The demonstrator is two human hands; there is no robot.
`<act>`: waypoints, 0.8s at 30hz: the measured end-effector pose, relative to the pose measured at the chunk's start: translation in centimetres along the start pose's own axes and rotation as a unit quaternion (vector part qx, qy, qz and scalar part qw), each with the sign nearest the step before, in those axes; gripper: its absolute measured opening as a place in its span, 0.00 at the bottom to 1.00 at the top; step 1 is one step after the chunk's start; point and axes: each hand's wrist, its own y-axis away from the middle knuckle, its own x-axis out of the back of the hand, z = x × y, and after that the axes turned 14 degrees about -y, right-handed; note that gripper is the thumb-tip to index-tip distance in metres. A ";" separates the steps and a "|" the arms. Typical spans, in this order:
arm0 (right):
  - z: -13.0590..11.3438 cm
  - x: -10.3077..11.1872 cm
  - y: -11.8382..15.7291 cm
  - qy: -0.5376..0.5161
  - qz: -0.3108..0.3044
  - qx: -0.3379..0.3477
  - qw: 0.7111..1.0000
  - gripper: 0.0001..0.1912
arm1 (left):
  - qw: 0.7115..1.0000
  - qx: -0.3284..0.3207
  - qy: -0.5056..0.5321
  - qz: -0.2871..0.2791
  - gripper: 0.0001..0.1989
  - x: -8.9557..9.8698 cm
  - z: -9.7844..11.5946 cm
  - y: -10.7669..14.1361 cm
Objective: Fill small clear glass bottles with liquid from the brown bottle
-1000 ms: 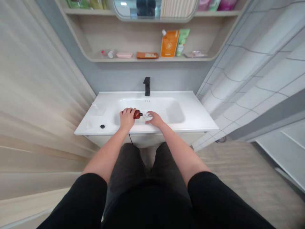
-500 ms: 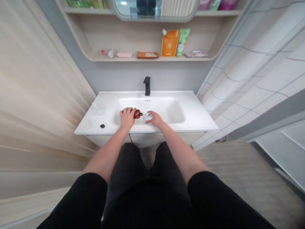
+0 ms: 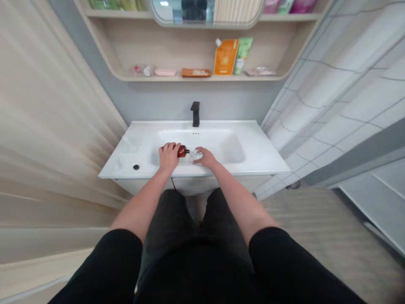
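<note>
Over the front of the white sink (image 3: 218,143), my left hand (image 3: 168,157) is wrapped round a brown bottle (image 3: 182,151). The bottle lies on its side, its dark neck pointing right. My right hand (image 3: 207,158) is closed on a small clear container (image 3: 195,155) whose mouth is at the bottle's neck. I cannot tell whether liquid passes between them. A small black cap (image 3: 136,167) lies on the counter left of my left hand.
A black faucet (image 3: 195,114) stands behind the basin. A clear, faint object (image 3: 130,144) sits on the left counter. On the shelf (image 3: 126,79) above are an orange pouch (image 3: 225,57), a green tube (image 3: 243,55), a pink bar (image 3: 165,72) and an orange packet (image 3: 196,73).
</note>
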 end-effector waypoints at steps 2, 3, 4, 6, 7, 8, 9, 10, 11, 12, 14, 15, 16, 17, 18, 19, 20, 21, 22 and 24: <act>0.0 0.0 0.0 0.001 0.002 -0.002 1.000 0.43 | 1.000 0.000 0.002 0.003 0.29 0.0 0.0 0.0; 0.0 0.0 0.0 0.002 0.004 -0.002 1.000 0.43 | 1.000 -0.001 0.002 0.005 0.29 0.0 0.0 0.0; 0.0 0.0 0.0 0.002 0.005 -0.002 1.000 0.43 | 1.000 -0.001 0.002 0.006 0.29 0.0 0.0 0.0; 0.0 0.0 0.0 0.001 0.003 0.000 1.000 0.42 | 1.000 -0.001 -0.001 0.006 0.29 0.0 0.0 0.0; 0.0 0.0 0.0 0.001 0.003 0.002 1.000 0.42 | 1.000 0.000 -0.003 0.005 0.28 0.0 0.0 0.0; 0.1 0.0 0.0 0.000 0.002 0.003 1.000 0.42 | 1.000 0.000 -0.004 0.004 0.28 0.0 0.0 0.0; 0.1 0.0 0.0 0.001 0.001 0.005 1.000 0.42 | 1.000 -0.001 -0.004 0.005 0.28 0.0 0.0 0.0; 0.2 0.0 0.0 0.003 0.002 0.005 1.000 0.43 | 1.000 -0.002 -0.004 0.006 0.28 0.0 0.0 0.0; 0.2 0.0 -0.1 0.005 0.004 0.004 1.000 0.43 | 1.000 -0.002 -0.004 0.006 0.28 0.0 0.0 0.0; 0.3 -0.1 -0.1 0.006 0.005 0.003 1.000 0.43 | 1.000 -0.002 -0.003 0.006 0.28 0.0 0.0 0.0; 0.3 -0.1 -0.1 0.007 0.003 0.001 1.000 0.44 | 1.000 -0.002 -0.003 0.003 0.29 0.0 0.0 0.0; 0.4 -0.1 -0.1 0.007 0.003 0.002 1.000 0.44 | 1.000 -0.001 -0.003 0.002 0.29 0.0 0.0 0.0; 0.4 -0.1 -0.1 0.007 0.002 0.003 1.000 0.44 | 1.000 -0.001 -0.003 0.001 0.29 0.0 0.0 0.0; 0.4 -0.1 -0.1 0.008 0.002 0.005 1.000 0.43 | 1.000 -0.001 -0.004 0.001 0.29 0.0 0.0 0.0; 0.3 0.0 -0.1 0.009 0.002 0.007 1.000 0.43 | 1.000 -0.002 -0.004 0.001 0.29 0.0 0.0 0.0; 0.3 0.0 -0.1 0.011 0.002 0.008 1.000 0.43 | 1.000 -0.002 -0.005 0.001 0.29 0.0 0.0 0.0; 0.3 0.0 -0.1 0.011 0.002 0.007 1.000 0.43 | 1.000 -0.003 -0.005 0.002 0.29 0.0 0.0 0.0; 0.3 0.0 -0.1 0.011 0.001 0.006 1.000 0.43 | 1.000 -0.004 -0.005 0.003 0.29 0.0 0.0 0.0; 0.2 0.0 0.0 0.010 0.001 0.005 1.000 0.43 | 1.000 -0.005 -0.004 0.005 0.29 0.0 0.0 0.0; 0.2 0.0 0.0 0.009 0.003 0.002 1.000 0.42 | 1.000 -0.006 -0.002 0.008 0.28 0.0 0.0 0.0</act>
